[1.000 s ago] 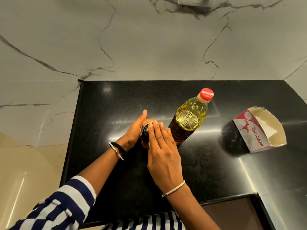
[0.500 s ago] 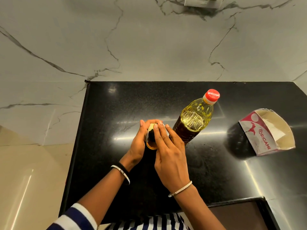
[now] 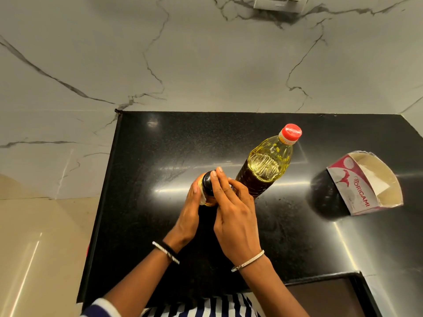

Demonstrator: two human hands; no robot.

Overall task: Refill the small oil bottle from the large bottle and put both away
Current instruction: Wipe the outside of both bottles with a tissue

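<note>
Small oil bottle (image 3: 208, 202): upright on the black counter (image 3: 142, 202), just left of the large bottle (image 3: 265, 168), with its black cap (image 3: 207, 183) on. Left hand (image 3: 188, 216): fingers clamped round the small oil bottle's body on the side away from the large bottle; right hand (image 3: 237, 223): fingers (image 3: 217, 179) held together and closed over the black cap, thumb hidden. Large bottle: standing, red cap (image 3: 291, 132) on, with an open card box (image 3: 364, 186) well to its right.

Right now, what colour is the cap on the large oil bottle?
Red, clearest in the head view: the cap tops the large bottle.
</note>
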